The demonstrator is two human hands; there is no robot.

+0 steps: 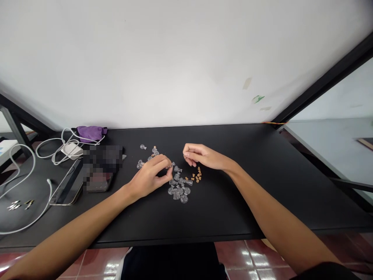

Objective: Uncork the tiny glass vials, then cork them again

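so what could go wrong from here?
The small clear bottle in the left hand could slip; it's only pinched at the fingertips.
Some loose bottles are round-bodied and close by, so a knock might roll them.
The corks sit right below the right hand and could scatter.

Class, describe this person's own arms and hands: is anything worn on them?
The left hand and right hand are bare, with no gloves, watch or bracelet visible. The left forearm and right forearm are uncovered; a black sleeve shows above the right one.
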